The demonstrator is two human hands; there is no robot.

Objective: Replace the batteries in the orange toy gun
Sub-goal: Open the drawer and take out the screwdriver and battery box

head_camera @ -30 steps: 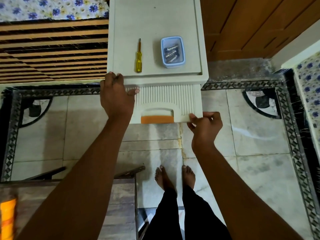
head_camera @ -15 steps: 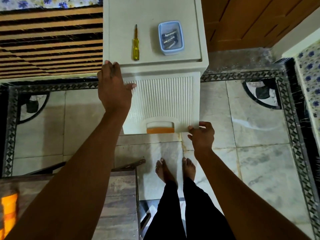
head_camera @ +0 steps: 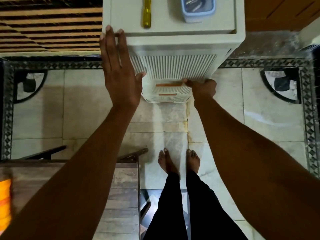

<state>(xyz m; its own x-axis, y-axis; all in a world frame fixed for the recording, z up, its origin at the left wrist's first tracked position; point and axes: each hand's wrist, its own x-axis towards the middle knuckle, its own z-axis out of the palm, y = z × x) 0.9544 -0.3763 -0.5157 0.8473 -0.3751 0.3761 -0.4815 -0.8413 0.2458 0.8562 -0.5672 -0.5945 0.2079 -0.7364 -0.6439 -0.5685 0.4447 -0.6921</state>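
Head view, nearest: an orange object (head_camera: 5,200) shows at the left edge on a wooden table (head_camera: 121,187); too blurred to say whether it is the toy gun.
Toy gun: not identifiable anywhere; it may be inside the drawer unit, but nothing shows that.
Right hand (head_camera: 201,87): fingers curled at the lower edge of the top drawer (head_camera: 173,68), by its orange-lined handle (head_camera: 168,85); it grips there.
Left hand (head_camera: 119,66): flat, fingers straight, pressing the unit's left front corner.
Drawer unit (head_camera: 239,40): white plastic, ribbed fronts; lower drawers stacked beneath.
Drawer contents: hidden; how far the top drawer stands out I cannot tell.
Screwdriver (head_camera: 146,13): yellow-handled, loose on the top surface.
Blue box (head_camera: 198,9): small, lidless, on top; it holds metallic cylinders, probably batteries, blurred.
Risk, tipping: a hard pull or shove on the drawer could rock the light unit if the bracing palm slips.
Risk, spill: a jolt could roll the screwdriver off or slide the box and scatter its contents.
Risk, pinch: curled fingers at the drawer edge could get caught.
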